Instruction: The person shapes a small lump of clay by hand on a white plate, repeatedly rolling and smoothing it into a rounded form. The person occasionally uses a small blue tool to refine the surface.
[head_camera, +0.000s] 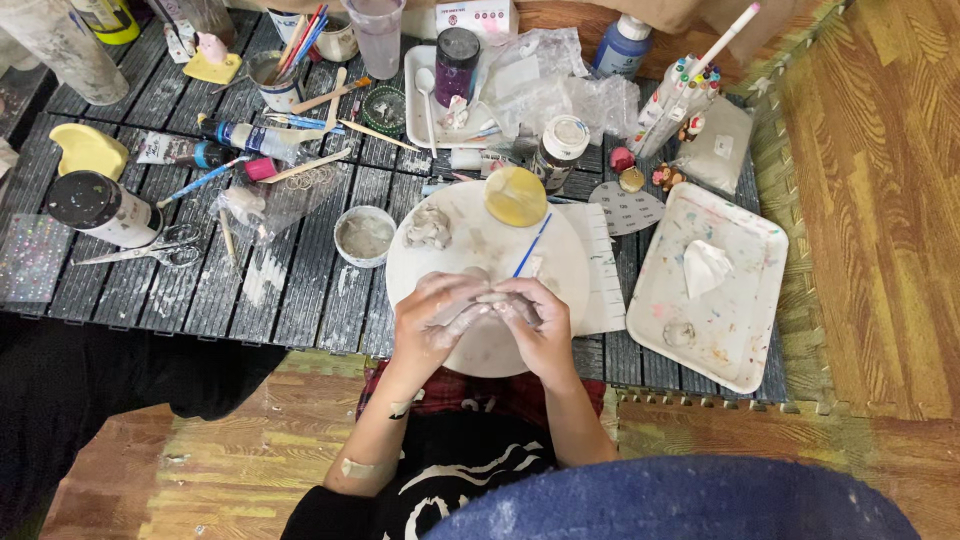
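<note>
Both hands are together over the near part of the round white board (560, 265). The left hand (432, 318) and the right hand (540, 325) press fingertip to fingertip around a small grey lump of clay (490, 303), which is mostly hidden between them, so I cannot tell its shape. Both hands are smeared pale with clay, so the shaping looks well under way rather than just begun, though nothing finished shows.

Just beyond the left hand, on the far left of the board, lies a second clump of grey clay (429, 227), rough and unshaped; that seems to be stock not yet used. Beyond the right hand a blue-handled tool (531, 246) lies slantwise on the board, untouched, and past it sits a round yellow lid (516, 195). Left of the board stands a small bowl of cloudy water (365, 236).

Well to the right of the right hand a white tray (745, 340) holds a crumpled white tissue (705, 267). Paints and brushes lie farther off, none in use.
</note>
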